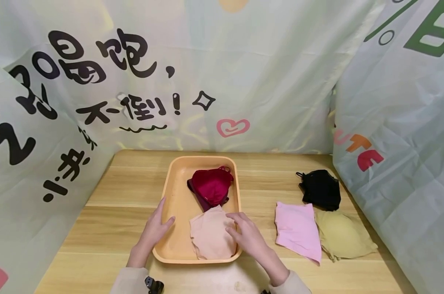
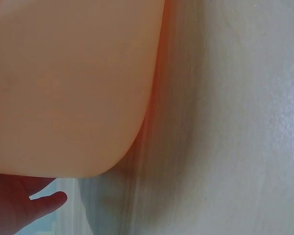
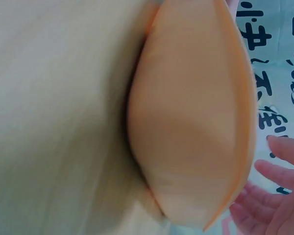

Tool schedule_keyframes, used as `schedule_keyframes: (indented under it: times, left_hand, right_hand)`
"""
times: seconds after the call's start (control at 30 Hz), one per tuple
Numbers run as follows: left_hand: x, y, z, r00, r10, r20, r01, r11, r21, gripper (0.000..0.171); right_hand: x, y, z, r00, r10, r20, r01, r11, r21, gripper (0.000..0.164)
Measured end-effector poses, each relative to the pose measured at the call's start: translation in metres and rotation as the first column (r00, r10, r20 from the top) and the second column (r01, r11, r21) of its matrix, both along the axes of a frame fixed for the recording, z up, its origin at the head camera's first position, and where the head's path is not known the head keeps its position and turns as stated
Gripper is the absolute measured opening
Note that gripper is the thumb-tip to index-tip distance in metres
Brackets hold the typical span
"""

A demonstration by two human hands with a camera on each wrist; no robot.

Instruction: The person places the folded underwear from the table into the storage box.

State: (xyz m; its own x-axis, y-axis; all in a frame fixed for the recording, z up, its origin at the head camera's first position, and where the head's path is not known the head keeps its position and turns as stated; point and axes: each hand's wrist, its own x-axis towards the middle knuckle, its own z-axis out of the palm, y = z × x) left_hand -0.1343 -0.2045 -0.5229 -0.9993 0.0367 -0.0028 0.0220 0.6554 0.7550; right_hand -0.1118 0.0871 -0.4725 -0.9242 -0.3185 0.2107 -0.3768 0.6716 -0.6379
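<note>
Left hand [image 1: 155, 226] and right hand [image 1: 248, 234] are held loosely spread at either side of the tray [image 1: 179, 243]; a red bra [image 1: 211, 185] and pale garment [image 1: 211, 234] are contained inside.

On the table [image 1: 108, 228], a tray [image 1: 175, 196] holds two garments [image 1: 211, 234], three more garments [image 1: 297, 228] lying to its right.

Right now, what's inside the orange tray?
Inside the orange tray are a dark red garment toward the far end and a pale pink garment at the near end. Whatever lies beneath either garment is covered and cannot be seen.
</note>
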Motion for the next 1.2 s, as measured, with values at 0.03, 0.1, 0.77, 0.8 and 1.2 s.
schedule_keyframes:
  times: [0.03, 0.1, 0.77, 0.8, 1.2]
  left_hand:
    - [0.000, 0.000, -0.001, 1.000, 0.004, -0.001, -0.004, 1.000, 0.000, 0.076]
    - [0.000, 0.000, -0.001, 1.000, 0.007, -0.003, -0.007, 1.000, -0.004, 0.075]
    - [0.001, -0.002, -0.001, 1.000, 0.001, -0.023, -0.001, 1.000, -0.012, 0.075]
    - [0.001, -0.002, -0.001, 1.000, -0.001, -0.022, 0.001, 1.000, -0.011, 0.075]
    - [0.000, -0.001, -0.001, 1.000, -0.012, -0.015, 0.012, 1.000, -0.006, 0.076]
  right_hand:
    - [0.000, 0.001, -0.002, 1.000, -0.010, 0.000, 0.010, 0.999, -0.032, 0.031]
    - [-0.001, 0.003, -0.006, 0.999, -0.036, 0.010, 0.037, 0.994, -0.105, 0.029]
    - [-0.005, 0.057, -0.018, 0.964, -0.237, 0.122, 0.259, 0.943, -0.210, 0.037]
    - [-0.006, 0.060, -0.018, 0.960, -0.249, 0.129, 0.271, 0.941, -0.201, 0.037]
    - [-0.004, 0.101, -0.020, 0.915, -0.390, 0.100, 0.400, 0.910, -0.109, 0.037]
